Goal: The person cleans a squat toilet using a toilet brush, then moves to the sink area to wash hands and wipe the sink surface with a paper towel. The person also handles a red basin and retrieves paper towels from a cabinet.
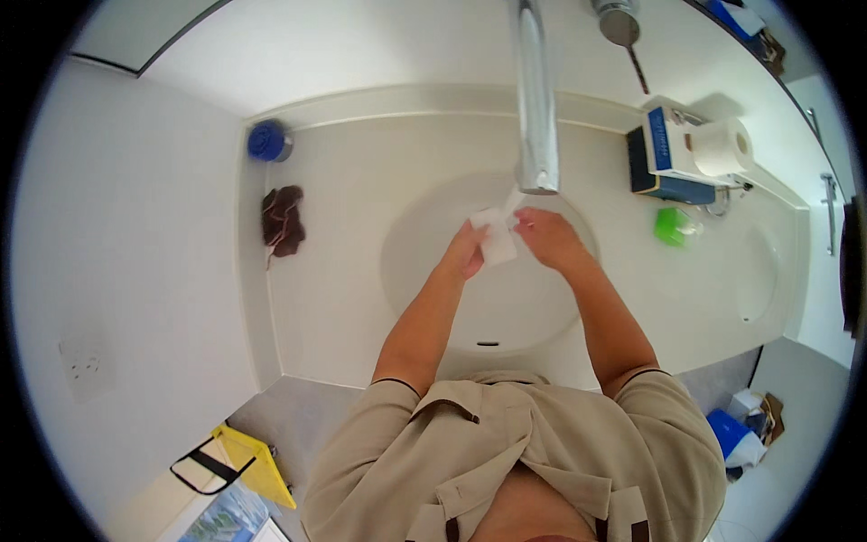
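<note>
Over the white sink basin (515, 305), my left hand (467, 249) holds a piece of white paper or cloth (498, 240) between thumb and fingers. My right hand (547, 237) pinches the upper right part of the same white piece, which is slightly blurred. Just above my hands the end of a chrome faucet (539, 149) reaches out over the basin. Whether water runs from it cannot be told.
A blue-topped container (267, 141) and a crumpled brown cloth (283, 221) lie at the counter's left end. To the right are a toilet paper roll (725, 148), boxes (667, 183) and a green item (670, 227). A mirror-like reflective panel (789, 379) borders the right.
</note>
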`<action>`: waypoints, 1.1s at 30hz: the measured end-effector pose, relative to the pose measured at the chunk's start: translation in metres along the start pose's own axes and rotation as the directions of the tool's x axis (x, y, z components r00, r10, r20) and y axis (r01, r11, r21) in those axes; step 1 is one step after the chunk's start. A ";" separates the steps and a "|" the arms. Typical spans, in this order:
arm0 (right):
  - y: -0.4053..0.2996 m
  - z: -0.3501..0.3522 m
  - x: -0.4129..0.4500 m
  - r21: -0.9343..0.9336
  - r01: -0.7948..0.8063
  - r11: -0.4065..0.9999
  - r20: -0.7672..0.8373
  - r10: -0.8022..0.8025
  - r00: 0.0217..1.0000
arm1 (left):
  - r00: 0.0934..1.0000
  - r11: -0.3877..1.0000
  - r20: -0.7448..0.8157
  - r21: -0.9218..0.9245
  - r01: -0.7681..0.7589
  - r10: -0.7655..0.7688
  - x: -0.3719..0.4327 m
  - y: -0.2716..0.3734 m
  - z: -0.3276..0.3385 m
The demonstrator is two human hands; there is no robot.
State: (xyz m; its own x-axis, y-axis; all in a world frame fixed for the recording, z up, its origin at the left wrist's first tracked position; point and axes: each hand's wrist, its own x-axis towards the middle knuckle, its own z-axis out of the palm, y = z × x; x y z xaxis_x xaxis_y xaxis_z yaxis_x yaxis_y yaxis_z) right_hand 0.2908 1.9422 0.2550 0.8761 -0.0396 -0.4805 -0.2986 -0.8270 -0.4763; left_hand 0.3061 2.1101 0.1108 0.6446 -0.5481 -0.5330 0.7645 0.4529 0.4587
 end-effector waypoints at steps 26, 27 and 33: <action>0.082 0.039 -0.057 0.709 0.170 0.684 -0.394 0.184 0.901 | 0.974 0.951 -0.121 0.224 0.214 -0.191 -0.076 -0.018 0.021; 0.088 0.064 -0.086 0.710 0.095 0.698 -0.338 0.220 0.915 | 0.969 0.945 -0.176 0.246 0.216 -0.175 -0.074 -0.025 0.028; 0.088 0.142 -0.167 0.734 -0.075 0.675 -0.092 0.209 0.974 | 0.885 0.724 -0.426 0.669 0.167 0.189 -0.029 -0.071 -0.027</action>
State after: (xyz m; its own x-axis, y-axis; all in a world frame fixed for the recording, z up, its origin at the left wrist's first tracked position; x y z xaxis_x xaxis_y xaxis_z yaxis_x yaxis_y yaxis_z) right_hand 0.0639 1.9554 0.1888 0.8255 -0.2628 -0.4995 -0.5453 -0.1431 -0.8259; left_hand 0.2338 2.1129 0.0742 0.7193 -0.0997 -0.6875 0.6547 -0.2337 0.7188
